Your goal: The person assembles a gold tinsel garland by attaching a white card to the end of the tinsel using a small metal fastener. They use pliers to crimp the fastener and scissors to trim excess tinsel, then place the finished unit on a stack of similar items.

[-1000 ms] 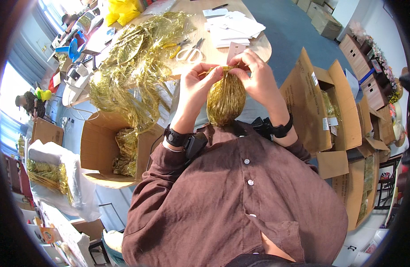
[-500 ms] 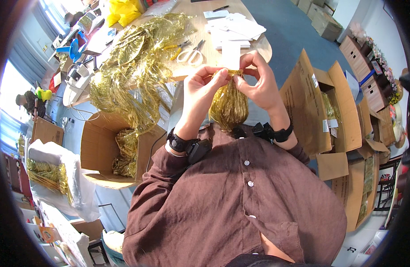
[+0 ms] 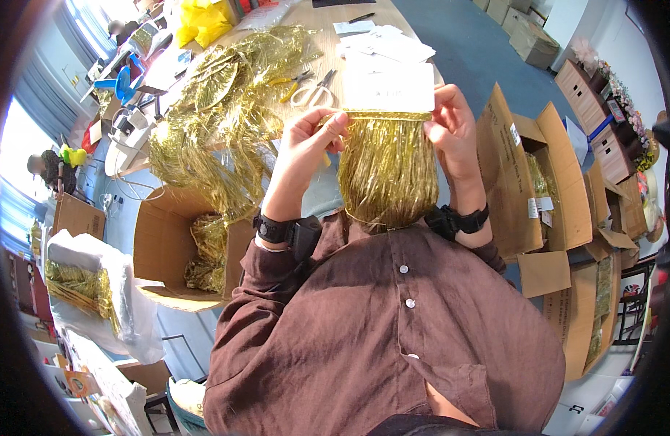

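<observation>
A gold tinsel fringe (image 3: 388,171) hangs in front of my chest, its top band drawn straight between my hands. My left hand (image 3: 314,139) pinches the band's left end between thumb and fingers. At the other end, my right hand (image 3: 455,131) grips it the same way. A white card (image 3: 389,86) stands just above the band; whether it is fixed to the fringe I cannot tell. The strands fall loose and reach down to my shirt.
A heap of gold tinsel (image 3: 218,109) spills over the table's left edge above an open cardboard box (image 3: 160,232). Scissors (image 3: 314,93), yellow-handled pliers (image 3: 295,81) and white cards (image 3: 393,45) lie on the table. More open boxes (image 3: 509,182) stand at right.
My hands have moved apart, and the bunched fringe is now spread wide between them. More of the white card shows above the band.
</observation>
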Demonstrator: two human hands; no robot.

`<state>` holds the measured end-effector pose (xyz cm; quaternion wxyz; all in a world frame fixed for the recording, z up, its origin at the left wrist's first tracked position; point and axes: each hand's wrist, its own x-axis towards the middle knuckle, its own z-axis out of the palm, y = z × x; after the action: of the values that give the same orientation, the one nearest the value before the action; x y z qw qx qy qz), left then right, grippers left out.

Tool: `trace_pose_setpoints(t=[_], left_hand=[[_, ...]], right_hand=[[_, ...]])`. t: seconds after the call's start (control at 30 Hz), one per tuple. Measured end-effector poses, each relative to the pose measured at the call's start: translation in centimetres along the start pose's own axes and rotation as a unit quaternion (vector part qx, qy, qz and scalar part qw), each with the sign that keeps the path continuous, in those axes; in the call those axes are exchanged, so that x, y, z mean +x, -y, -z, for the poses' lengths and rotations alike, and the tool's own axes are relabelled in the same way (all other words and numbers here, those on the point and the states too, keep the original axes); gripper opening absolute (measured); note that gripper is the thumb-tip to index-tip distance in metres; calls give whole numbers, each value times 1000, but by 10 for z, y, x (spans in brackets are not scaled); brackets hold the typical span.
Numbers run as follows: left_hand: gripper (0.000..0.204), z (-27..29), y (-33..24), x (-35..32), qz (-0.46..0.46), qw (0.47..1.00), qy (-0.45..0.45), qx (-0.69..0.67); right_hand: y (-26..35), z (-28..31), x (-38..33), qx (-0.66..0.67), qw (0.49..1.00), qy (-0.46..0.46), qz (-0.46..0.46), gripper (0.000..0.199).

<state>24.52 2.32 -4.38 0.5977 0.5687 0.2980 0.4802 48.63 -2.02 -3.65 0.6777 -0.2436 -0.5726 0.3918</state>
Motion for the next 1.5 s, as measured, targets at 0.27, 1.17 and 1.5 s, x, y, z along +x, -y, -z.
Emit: trace_pose_setpoints(t=[0.27,1.17,1.5], left_hand=[[10,-1,13,8,0,993,-51,-105],[17,66,33,161,34,994,-15,104],[19,80,51,182,124,984,-53,118]], right_hand=[[0,6,-2,87,996,-29,-10,23],[-91,22,99,-480,873,32,86,19],[-128,14,104,-430,902,36,15,15]])
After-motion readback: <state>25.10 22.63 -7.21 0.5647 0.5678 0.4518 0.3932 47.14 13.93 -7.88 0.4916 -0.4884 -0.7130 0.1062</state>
